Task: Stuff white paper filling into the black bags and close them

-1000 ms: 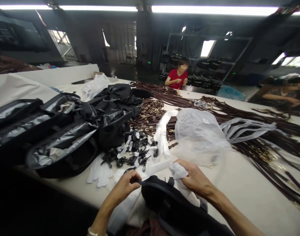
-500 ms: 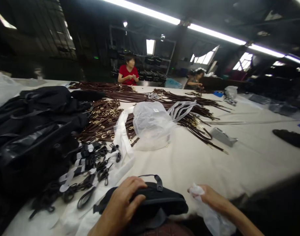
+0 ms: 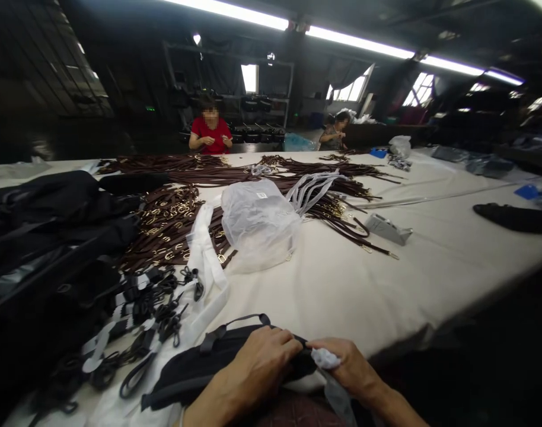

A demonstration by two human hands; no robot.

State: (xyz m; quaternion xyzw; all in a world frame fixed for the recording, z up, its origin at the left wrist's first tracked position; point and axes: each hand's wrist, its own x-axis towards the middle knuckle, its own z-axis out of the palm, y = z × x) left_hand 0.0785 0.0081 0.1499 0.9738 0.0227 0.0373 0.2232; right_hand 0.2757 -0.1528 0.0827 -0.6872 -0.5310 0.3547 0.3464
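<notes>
I see a big white-covered desk (image 3: 386, 284) filling the view. A heap of dark bags (image 3: 44, 219) sits at far left. Brown straps (image 3: 173, 219) with gold buckles are spread across the middle, out toward a person in red (image 3: 210, 131) on the far side. A clear plastic sack (image 3: 257, 222) lies on the straps, with white strips running down from it. Black clips (image 3: 155, 302) are tangled near left, just beside the strips.

The small black bag (image 3: 209, 362) lies at the near desk edge, right under me, with its loop handle up. My left hand (image 3: 262, 362) is on top of it, fingers curled tight over its upper rim. My right hand (image 3: 348, 367) is just beside the left one, pinching a crumpled white wad (image 3: 325, 357) that touches the bag's rim.
</notes>
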